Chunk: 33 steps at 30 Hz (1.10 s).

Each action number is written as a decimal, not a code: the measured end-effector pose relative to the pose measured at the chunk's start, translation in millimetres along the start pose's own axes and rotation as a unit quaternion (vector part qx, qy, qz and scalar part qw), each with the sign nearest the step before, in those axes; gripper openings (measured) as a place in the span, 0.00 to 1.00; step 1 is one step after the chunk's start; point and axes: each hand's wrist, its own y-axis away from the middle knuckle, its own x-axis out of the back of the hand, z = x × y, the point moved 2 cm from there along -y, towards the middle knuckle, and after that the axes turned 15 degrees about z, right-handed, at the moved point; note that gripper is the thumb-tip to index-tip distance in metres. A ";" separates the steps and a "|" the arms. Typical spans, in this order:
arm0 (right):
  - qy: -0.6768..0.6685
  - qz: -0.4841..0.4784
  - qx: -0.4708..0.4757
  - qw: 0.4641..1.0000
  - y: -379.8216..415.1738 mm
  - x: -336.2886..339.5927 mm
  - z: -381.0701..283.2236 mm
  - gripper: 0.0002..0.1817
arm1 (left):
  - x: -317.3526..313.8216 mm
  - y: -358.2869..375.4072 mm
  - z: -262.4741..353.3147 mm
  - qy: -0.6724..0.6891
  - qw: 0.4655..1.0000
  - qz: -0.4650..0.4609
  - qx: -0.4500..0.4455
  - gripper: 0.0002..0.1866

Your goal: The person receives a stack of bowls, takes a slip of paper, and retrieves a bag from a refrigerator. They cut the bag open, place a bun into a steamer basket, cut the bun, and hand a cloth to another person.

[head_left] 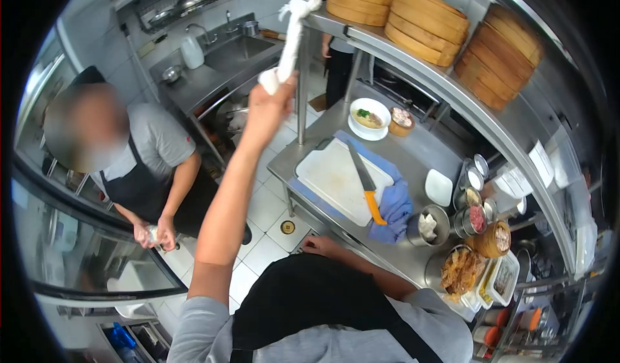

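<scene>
My left hand (272, 108) is raised at the end of my stretched arm, its fingers wrapped round the lower end of a white twisted cloth (292, 43). The cloth's knotted top is by the post at the shelf corner. Low by my apron, at the near edge of the steel counter (284, 163), is my right hand (320, 245); its fingers look bent, and whether they hold anything does not show. On the counter a knife (365, 182) with an orange handle lies across a white cutting board (329, 172), beside a blue cloth (395, 208).
A co-worker (145, 143) in a dark apron stands at the left. Bamboo steamers (426, 24) fill the overhead shelf. A soup bowl (370, 114), a white dish (439, 187) and a pot of brown food (460, 269) stand on the counter. A second person's legs (339, 72) show behind.
</scene>
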 end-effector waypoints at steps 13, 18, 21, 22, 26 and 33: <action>0.024 -0.088 -0.051 0.995 -20.3 -17.9 37.0 0.15 | -7.4 -16.2 -95.1 -0.053 0.992 -0.028 -0.111 0.15; -0.096 -0.095 -0.061 0.989 -23.2 -16.6 42.4 0.15 | -1.2 12.3 -90.9 -0.069 0.997 -0.010 -0.026 0.13; -0.020 -0.101 -0.074 0.992 -26.6 -14.3 31.7 0.15 | -3.8 31.4 -65.3 -0.031 0.997 -0.007 -0.063 0.14; -0.017 -0.101 -0.075 0.992 -26.3 -15.7 32.3 0.15 | -2.1 37.8 -59.7 -0.029 0.998 -0.006 -0.063 0.14; -0.009 -0.131 -0.051 0.990 -26.3 -15.6 21.1 0.15 | 4.8 45.7 -80.5 -0.066 0.997 -0.031 -0.021 0.14; -0.019 -0.143 -0.043 0.989 -47.9 -1.2 -13.6 0.14 | 23.3 41.2 -78.2 -0.085 0.995 0.003 -0.051 0.16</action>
